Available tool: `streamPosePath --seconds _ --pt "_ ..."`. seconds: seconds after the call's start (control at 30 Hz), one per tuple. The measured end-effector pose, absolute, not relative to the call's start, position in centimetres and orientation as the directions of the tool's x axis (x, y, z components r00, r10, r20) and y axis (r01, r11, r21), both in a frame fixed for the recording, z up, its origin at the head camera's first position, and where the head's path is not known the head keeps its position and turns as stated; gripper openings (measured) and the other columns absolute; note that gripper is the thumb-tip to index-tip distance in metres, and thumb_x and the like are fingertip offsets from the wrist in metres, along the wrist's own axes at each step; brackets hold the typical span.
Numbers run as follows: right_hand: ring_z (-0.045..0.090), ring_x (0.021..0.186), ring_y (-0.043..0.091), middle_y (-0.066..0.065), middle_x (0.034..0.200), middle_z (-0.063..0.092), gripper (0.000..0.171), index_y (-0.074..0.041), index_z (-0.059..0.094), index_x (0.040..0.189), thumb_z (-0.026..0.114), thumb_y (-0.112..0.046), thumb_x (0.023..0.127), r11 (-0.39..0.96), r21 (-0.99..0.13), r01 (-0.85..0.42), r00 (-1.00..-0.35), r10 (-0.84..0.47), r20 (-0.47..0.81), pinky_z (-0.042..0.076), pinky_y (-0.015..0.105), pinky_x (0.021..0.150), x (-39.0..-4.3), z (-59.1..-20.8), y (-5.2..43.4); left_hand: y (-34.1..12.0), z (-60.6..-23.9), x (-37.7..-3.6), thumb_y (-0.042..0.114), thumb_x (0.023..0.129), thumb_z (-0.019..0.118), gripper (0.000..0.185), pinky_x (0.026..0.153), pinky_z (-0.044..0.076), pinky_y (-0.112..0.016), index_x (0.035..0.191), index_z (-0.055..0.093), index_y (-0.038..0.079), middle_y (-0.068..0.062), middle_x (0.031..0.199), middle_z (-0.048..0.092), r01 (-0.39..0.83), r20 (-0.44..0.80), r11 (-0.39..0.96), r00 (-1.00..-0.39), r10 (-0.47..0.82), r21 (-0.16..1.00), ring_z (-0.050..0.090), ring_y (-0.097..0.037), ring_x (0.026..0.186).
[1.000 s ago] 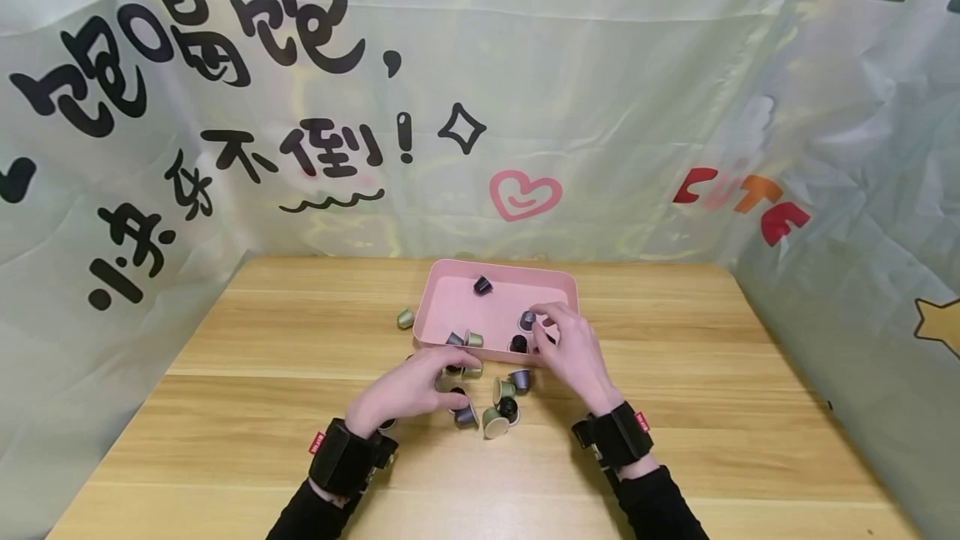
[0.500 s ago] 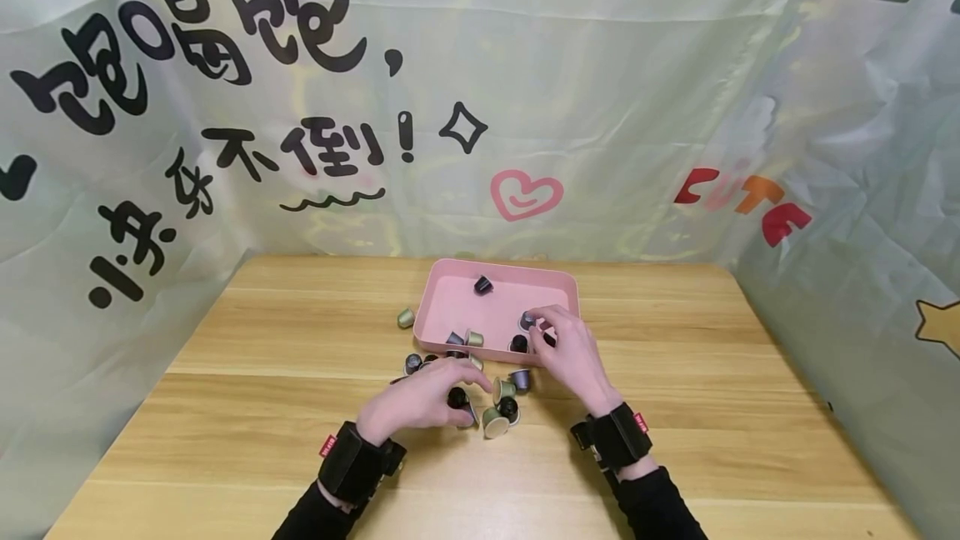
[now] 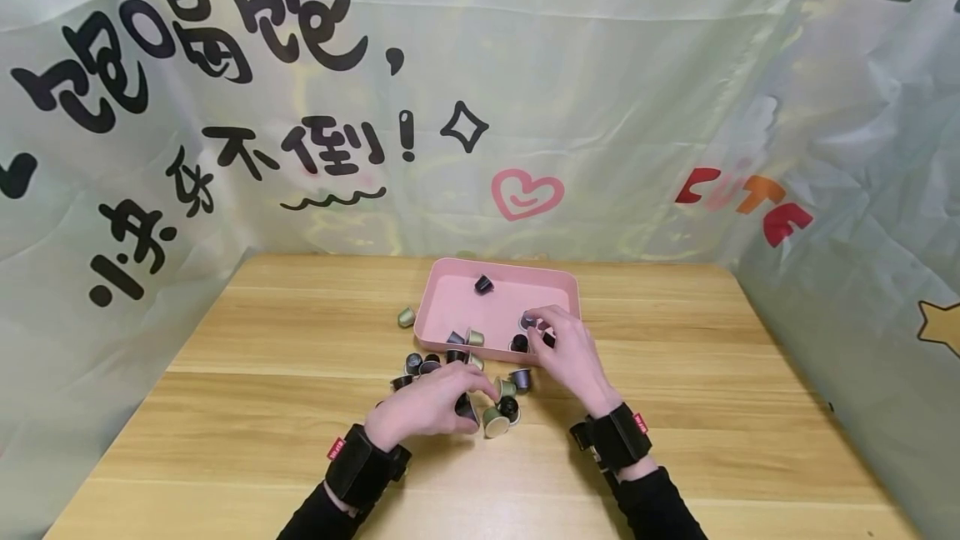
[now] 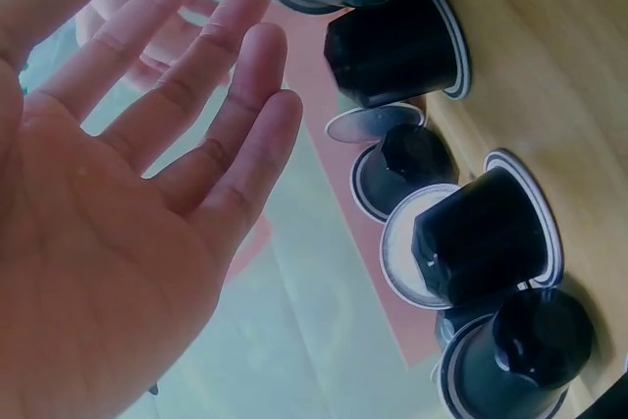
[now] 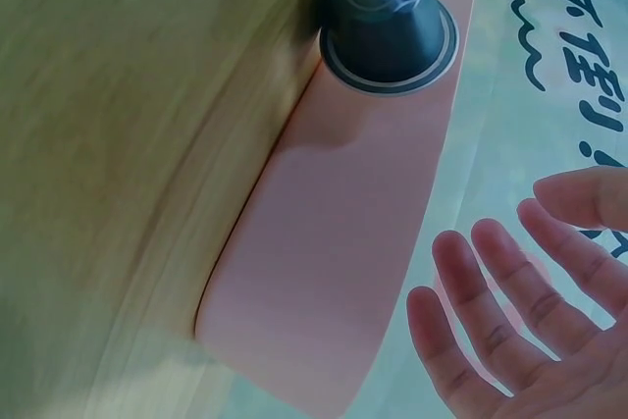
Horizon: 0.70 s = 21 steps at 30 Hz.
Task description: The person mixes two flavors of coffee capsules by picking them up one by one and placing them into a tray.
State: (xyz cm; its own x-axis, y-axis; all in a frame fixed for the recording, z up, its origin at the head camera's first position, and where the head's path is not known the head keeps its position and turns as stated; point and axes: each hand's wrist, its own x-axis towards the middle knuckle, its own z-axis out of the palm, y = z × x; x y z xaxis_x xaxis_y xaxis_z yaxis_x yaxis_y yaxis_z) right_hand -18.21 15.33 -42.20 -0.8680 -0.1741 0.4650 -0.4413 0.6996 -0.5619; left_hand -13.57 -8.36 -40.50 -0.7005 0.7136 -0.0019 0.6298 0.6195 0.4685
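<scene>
Coffee capsules in black, blue-grey and pale green lie in a loose heap on the table. My left hand (image 3: 423, 402) is over the heap's left part. Its thumb and forefinger are apart on either side of a black capsule (image 3: 465, 408). Several dark capsules (image 4: 481, 242) stand beside the loosely bent fingers in the left wrist view. Over the right side of the pink tray (image 3: 450, 298), my right hand (image 3: 572, 352) has its fingertips at a grey capsule (image 3: 527, 322); contact cannot be told. In the right wrist view no capsule shows in the relaxed right fingers (image 5: 500, 311).
Inside the tray are a black capsule (image 3: 483, 284) at the back, a pale green one (image 3: 475, 338) and another black one (image 3: 519, 343) near the front wall. One green capsule (image 3: 406, 317) lies left of the tray. A printed cloth (image 3: 600, 107) hangs behind the wooden table (image 3: 675, 407).
My left hand has slid to the right and slightly nearer over the heap, uncovering capsules at its left. The right hand has shifted slightly left over the grey capsule.
</scene>
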Motion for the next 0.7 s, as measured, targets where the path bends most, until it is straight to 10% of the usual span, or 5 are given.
streamPosePath --seconds 0.7 --pt "0.069 0.091 0.024 0.014 0.109 0.074 0.024 -0.005 0.072 0.113 0.069 -0.006 0.089 0.687 -0.56 -0.464 -0.862 -0.205 0.463 0.058 0.043 0.079 -18.07 -42.19 15.14 -8.47 -41.09 -13.67 0.007 0.08 0.081 0.033 0.103 0.051 -0.036 0.11 0.074 0.018 0.003 0.121 0.07 0.615 -0.015 0.659 -0.726 0.687 0.432 0.061 -0.017 0.115"
